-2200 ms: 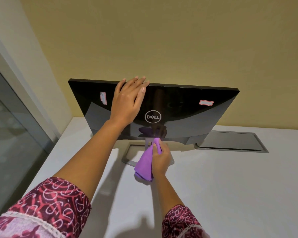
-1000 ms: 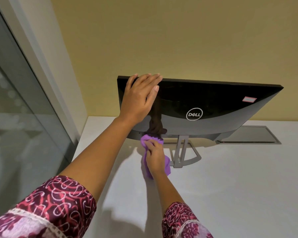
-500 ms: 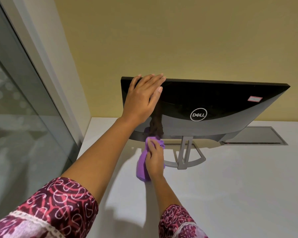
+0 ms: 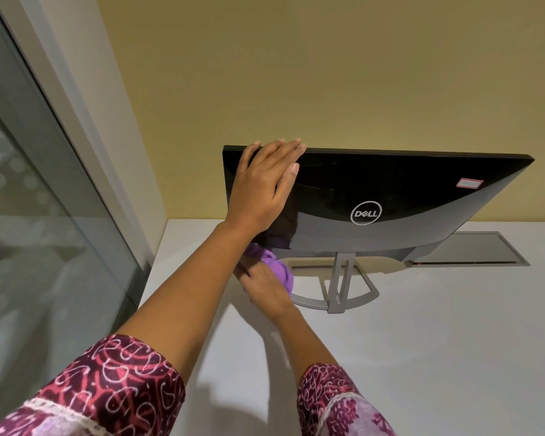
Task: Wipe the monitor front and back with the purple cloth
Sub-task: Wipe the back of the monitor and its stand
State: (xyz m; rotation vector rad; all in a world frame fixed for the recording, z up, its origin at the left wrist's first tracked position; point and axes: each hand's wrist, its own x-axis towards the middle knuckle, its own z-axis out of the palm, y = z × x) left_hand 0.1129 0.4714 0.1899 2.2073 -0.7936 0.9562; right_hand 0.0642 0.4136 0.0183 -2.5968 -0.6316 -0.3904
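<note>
While at monitor (image 4: 390, 184) edge, purple cloth (image 4: 282, 273)

The glossy back of the flat black monitor (image 4: 390, 184) carries one readable mark, a silver ring logo (image 4: 366, 213) enclosing the brand word "DELL" in silver capitals, with the E tilted. It sits in the lower middle of the back panel, where the black gloss meets a grey band, above the neck of the grey metal stand (image 4: 340, 278) and slightly to its right. Near the panel's upper right corner is a small white rectangular sticker with a red border (image 4: 469, 183). Its print is too small and blurred to read.
</note>
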